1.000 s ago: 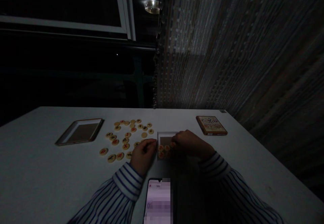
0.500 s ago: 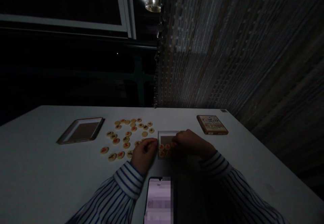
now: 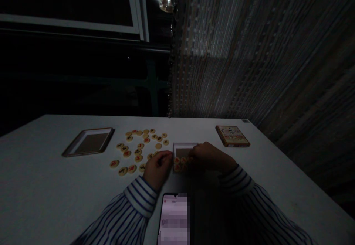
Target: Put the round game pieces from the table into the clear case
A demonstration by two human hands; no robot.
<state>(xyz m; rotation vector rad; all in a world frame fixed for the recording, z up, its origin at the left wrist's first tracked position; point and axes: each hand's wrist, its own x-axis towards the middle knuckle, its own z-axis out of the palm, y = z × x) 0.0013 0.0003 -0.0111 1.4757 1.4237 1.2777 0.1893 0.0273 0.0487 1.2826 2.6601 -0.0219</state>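
Left hand [image 3: 157,168], fingers curled, touches left rim of small box [image 3: 185,147]; right hand [image 3: 207,156] covers xiangqi pieces [image 3: 177,160] inside; grip of either: cannot tell

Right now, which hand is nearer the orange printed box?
Right. The right hand sits just left of the orange printed box, apart from it; the left hand lies farther left, beyond the small white tray, by the loose round pieces.
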